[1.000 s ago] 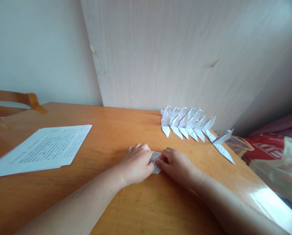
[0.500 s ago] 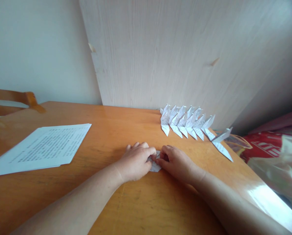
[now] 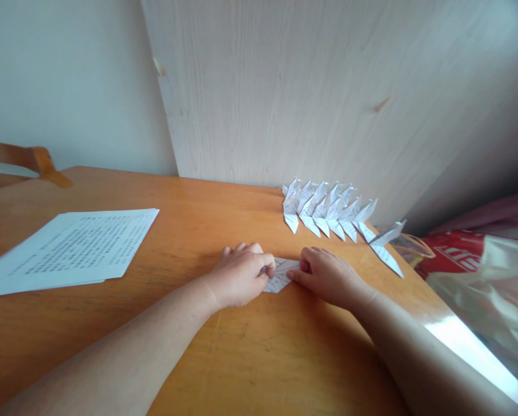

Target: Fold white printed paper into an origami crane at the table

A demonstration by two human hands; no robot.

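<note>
A small folded piece of printed paper (image 3: pixel 280 277) lies flat on the wooden table, between my two hands. My left hand (image 3: pixel 243 276) is closed on its left end, thumb and bent forefinger pressing it down. At the right end, my right hand (image 3: pixel 328 276) has its fingers curled and its thumb laid on the paper's edge. Parts of both ends of the paper are hidden under my fingers. Beyond my right hand stand several folded paper pieces (image 3: pixel 324 211) in rows, pointed and made of the same printed paper.
A stack of printed sheets (image 3: pixel 89 248) lies on the left of the table (image 3: pixel 241 358). One folded piece (image 3: pixel 388 248) stands apart near the right edge. A chair back (image 3: pixel 46 164) is at the far left, and a red bag (image 3: pixel 452 254) is beyond the right edge.
My right hand has slid to the right, away from my left hand, and more of the folded paper shows between them. The whole view has shifted slightly.
</note>
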